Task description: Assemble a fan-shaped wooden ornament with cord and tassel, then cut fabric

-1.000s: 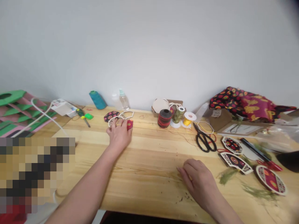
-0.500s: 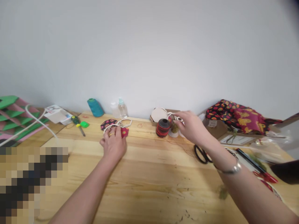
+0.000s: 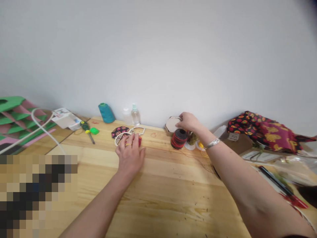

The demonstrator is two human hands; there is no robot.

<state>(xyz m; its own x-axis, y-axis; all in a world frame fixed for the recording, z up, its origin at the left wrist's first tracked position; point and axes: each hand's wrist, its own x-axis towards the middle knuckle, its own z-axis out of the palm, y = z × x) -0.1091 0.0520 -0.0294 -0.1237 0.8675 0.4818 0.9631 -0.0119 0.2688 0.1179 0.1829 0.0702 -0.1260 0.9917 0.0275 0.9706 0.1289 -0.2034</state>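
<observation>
My left hand (image 3: pixel 130 152) rests on the table with its fingers stretched out over several small pieces. Under and beyond its fingertips are a cut-out wooden frame (image 3: pixel 140 130), a dark patterned fabric piece (image 3: pixel 119 131) and a partly covered red one. Farther right, my right hand (image 3: pixel 190 122) reaches into a small box (image 3: pixel 169 133) by the wall. Its thumb lies on the edge of an off-white octagonal piece (image 3: pixel 172 125), with the fingers curled behind that edge. A black-and-red thread spool (image 3: pixel 179 138) stands just below this hand, beside a gold-coloured spool (image 3: pixel 193 138).
A teal thread cone (image 3: pixel 106 113), clear bottles (image 3: pixel 135 115) and a screwdriver (image 3: pixel 87 131) stand or lie at the back left. Green and pink folded sheets (image 3: pixel 22 122) are far left. Patterned fabric (image 3: pixel 264 130) lies on a cardboard box at right, near a black-and-red pen (image 3: pixel 277 181).
My right hand has moved left from above the spools to the off-white octagonal piece. My left hand stays over the small pieces, its fingers more spread. The whole view has shifted slightly.
</observation>
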